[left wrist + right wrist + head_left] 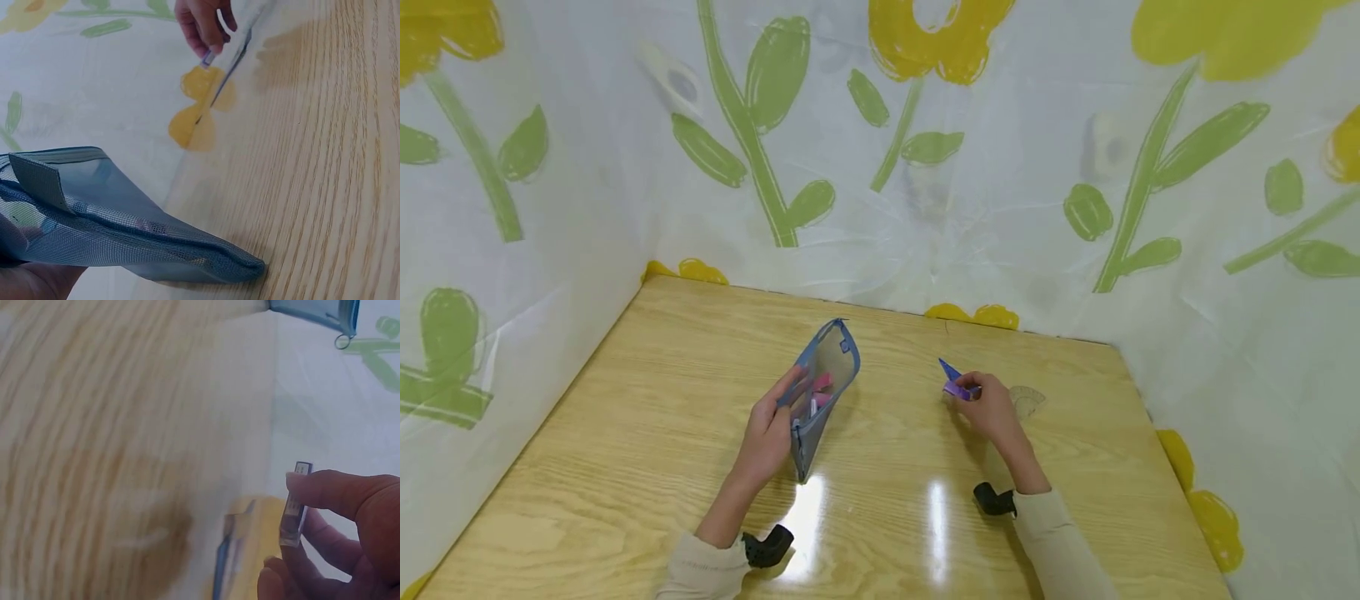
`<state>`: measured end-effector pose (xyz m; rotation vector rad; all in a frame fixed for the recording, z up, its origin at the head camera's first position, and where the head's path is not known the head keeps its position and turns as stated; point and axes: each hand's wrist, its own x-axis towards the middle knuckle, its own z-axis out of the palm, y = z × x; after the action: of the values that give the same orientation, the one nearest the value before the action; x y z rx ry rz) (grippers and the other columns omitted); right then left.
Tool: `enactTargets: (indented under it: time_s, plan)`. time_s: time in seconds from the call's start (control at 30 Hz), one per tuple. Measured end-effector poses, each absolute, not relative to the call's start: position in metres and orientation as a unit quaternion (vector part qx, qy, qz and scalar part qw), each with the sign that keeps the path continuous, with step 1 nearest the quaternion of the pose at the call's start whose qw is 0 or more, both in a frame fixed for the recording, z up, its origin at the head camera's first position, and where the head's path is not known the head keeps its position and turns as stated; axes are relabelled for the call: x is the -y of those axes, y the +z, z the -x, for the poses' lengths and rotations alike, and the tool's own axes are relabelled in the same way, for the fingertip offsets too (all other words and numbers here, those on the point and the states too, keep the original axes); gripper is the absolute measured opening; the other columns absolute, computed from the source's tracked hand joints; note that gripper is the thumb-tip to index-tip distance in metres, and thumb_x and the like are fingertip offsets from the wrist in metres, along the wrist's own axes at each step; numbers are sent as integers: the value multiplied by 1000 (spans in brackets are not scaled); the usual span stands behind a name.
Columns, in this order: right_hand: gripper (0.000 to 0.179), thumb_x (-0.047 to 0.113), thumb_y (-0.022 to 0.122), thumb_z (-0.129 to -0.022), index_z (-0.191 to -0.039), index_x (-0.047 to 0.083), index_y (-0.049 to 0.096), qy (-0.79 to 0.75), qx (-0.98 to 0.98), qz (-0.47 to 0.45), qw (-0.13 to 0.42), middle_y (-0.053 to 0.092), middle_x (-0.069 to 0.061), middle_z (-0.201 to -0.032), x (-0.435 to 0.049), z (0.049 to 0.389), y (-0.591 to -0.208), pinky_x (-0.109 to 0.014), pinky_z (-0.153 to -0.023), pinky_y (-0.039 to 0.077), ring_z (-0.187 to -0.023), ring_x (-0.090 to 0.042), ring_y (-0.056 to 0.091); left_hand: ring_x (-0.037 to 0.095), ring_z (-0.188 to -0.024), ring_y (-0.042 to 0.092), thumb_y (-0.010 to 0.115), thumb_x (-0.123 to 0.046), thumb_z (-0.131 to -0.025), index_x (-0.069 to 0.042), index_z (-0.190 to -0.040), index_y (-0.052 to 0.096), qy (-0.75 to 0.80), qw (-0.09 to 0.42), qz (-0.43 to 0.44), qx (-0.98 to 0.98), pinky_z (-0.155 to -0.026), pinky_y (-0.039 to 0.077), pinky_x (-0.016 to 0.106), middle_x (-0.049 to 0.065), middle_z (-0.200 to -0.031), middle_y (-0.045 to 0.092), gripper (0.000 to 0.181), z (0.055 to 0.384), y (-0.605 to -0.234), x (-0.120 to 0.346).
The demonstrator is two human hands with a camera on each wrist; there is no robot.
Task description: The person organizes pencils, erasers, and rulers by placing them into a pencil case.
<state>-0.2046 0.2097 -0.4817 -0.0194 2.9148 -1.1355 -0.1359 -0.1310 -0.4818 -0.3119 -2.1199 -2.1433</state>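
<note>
My left hand (767,437) grips a blue-edged mesh pencil pouch (805,446) by its left side, fingers over the near wall. The pouch is tilted with its zipped mouth open; pink pieces (822,383) and a small white item (813,407) show inside. Over the table to the right, my right hand (991,406) pinches a small flat purple case (957,390) between thumb and fingers. In the right wrist view this case (295,509) appears narrow, with a printed label and a clear end. A blue triangular set square (950,369) shows just beyond the right hand, partly hidden by it.
A clear protractor (1027,401) lies on the wooden table (700,358), right of my right hand. White cloth (1000,233) printed with yellow flowers and green leaves stands around the table's back and sides. Black wrist cameras (767,547) sit at both cuffs.
</note>
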Motion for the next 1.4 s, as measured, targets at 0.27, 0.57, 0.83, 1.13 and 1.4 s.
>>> enactTargets:
  time_s: [0.27, 0.57, 0.83, 1.13, 1.4]
  plan:
    - [24, 9, 74, -91, -112, -1, 68, -374, -927, 29, 12, 68, -14, -101, -195, 199, -470, -32, -74, 51, -89, -25, 59, 45, -144, 38, 19, 10, -98, 11, -155, 27, -704, 44, 94, 703, -113, 41, 48, 30, -158, 34, 58, 136, -480, 134]
    - [22, 6, 75, -89, -110, 1, 70, -424, -901, 87, 5, 67, -12, -96, -186, 194, -467, -23, -65, 50, -82, -20, 58, 44, -144, 39, 19, 10, -98, 9, -156, 27, -703, 42, 91, 704, -113, 41, 47, 29, -158, 36, 58, 135, -479, 136]
    - [22, 7, 76, -89, -110, 6, 71, -443, -884, 146, -17, 68, -9, -99, -166, 194, -460, -24, -70, 53, -84, -19, 57, 45, -144, 38, 19, 10, -98, 10, -156, 27, -704, 49, 93, 703, -113, 41, 48, 29, -158, 34, 59, 135, -478, 138]
    - [20, 10, 74, -92, -112, 10, 70, -430, -879, 205, -5, 67, -5, -101, -141, 194, -454, -30, -74, 53, -88, -18, 58, 46, -144, 38, 19, 11, -97, 10, -156, 27, -708, 53, 91, 699, -113, 41, 49, 29, -158, 33, 59, 133, -479, 140]
    - [20, 10, 74, -92, -111, 9, 69, -414, -878, 239, -19, 67, -3, -101, -125, 200, -444, -33, -75, 54, -87, -17, 59, 45, -145, 37, 18, 10, -98, 10, -156, 27, -712, 38, 82, 696, -114, 41, 46, 28, -159, 32, 59, 130, -479, 137]
